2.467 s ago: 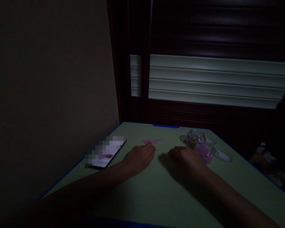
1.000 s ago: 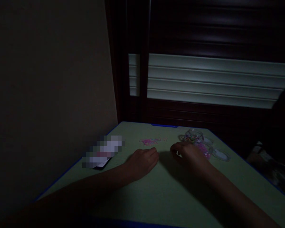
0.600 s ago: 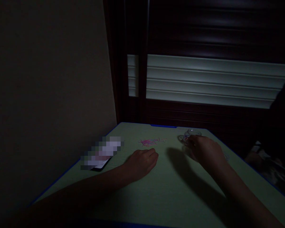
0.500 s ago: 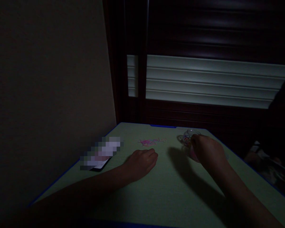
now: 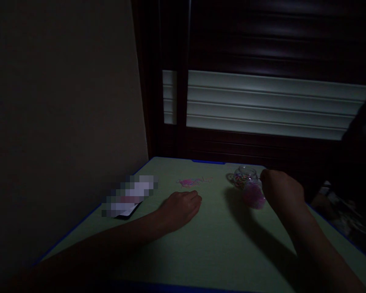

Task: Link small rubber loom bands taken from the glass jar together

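Observation:
My left hand (image 5: 181, 209) rests on the pale green tabletop (image 5: 201, 252) with its fingers curled under; anything inside them is hidden. Just beyond it lies a small flat pile of thin pink and coloured loops (image 5: 189, 182), which look like rubber bands. On the right, my right hand (image 5: 280, 189) is held above the table, closed in a pinch, and what it grips cannot be made out. Beside its fingertips stands a clear jar with pink contents (image 5: 253, 196). Behind that is a second clear jar (image 5: 245, 178) holding multicoloured loops.
A pixelated, light-coloured flat object with a dark edge (image 5: 129, 199) lies at the table's left side. The table has a blue rim (image 5: 209, 162). A wall (image 5: 67, 101) stands at left, and dark slatted panelling (image 5: 262, 146) closes off the back.
My right hand has moved to the right, away from over the jars, so the pink jar now shows more fully. The left hand stays nearly in place.

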Available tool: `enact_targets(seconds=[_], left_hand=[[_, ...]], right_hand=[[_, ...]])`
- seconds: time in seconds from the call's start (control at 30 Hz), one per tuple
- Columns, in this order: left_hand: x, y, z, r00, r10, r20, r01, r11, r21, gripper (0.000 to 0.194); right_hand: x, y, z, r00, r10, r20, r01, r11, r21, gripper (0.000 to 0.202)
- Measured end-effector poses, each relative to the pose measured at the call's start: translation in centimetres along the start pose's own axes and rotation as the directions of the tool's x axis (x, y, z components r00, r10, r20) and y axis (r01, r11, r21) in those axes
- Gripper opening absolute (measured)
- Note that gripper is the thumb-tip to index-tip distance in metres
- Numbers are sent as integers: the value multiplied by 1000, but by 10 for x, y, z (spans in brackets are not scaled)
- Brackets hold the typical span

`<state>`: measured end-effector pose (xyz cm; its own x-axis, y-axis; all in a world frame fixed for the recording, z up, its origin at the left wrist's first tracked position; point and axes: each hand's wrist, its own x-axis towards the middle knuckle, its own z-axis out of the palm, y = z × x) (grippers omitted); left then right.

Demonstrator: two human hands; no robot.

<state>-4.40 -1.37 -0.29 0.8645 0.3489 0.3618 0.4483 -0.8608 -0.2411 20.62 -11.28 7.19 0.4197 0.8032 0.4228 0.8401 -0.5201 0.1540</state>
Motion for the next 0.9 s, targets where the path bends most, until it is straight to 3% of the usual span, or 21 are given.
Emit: enact_targets(seconds=[0.17, 0.33, 0.47, 0.57, 0.77, 0.9], left_hand=[[0, 0, 0, 1000, -5, -5, 5, 1000, -19, 22], [0, 0, -1, 1000, -11, 10, 11, 1000, -13, 22], [-1, -1, -1, 1000, -19, 9, 19, 1000, -3, 21], [-1, -3, 0, 1000, -25, 7, 24, 1000, 7, 21], [-2, -13, 2, 998, -59, 10, 59, 997, 46, 22], [-1, -22, 2, 992, -118, 53, 113, 990, 87, 22]], right_hand=[[0, -2, 0, 1000, -12, 11, 12, 1000, -6, 24], [-3, -11, 3, 989, -116, -97, 117, 993, 3, 21], [-7, -27, 4, 930, -328, -164, 342, 938, 64, 14], [-12, -41, 5, 887, -442, -133, 461, 861, 215, 21], [-25, -68, 19, 789, -607, -90, 584, 698, 414, 24], [-29, -76, 30, 767, -636, -79, 595, 661, 457, 27]])
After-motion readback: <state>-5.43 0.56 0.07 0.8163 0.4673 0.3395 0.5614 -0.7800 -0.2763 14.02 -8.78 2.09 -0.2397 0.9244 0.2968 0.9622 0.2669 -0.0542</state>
